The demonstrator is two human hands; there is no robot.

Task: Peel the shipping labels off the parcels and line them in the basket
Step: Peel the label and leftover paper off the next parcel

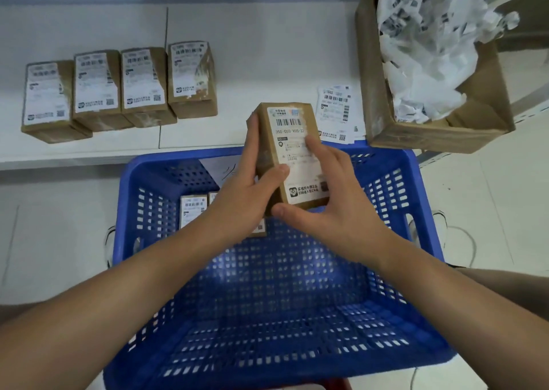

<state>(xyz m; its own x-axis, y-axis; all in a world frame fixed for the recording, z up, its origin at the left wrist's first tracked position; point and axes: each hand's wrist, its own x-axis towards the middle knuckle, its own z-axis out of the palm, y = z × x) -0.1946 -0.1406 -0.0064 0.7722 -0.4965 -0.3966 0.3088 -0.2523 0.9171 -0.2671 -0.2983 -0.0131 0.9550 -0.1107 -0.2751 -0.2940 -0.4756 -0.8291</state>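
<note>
Both hands hold one small brown parcel above the far end of the blue basket. My left hand wraps its left side, thumb on the front. My right hand grips it from the right and below, a finger lying on its white shipping label. Inside the basket, at the far end, lie two parcels, partly hidden by my left arm. Several more labelled parcels stand in a row on the white shelf at the left.
An open cardboard box full of crumpled white label scraps stands at the right on the shelf. A loose label sheet lies on the shelf beside it. The basket rests below the shelf edge on a pale floor.
</note>
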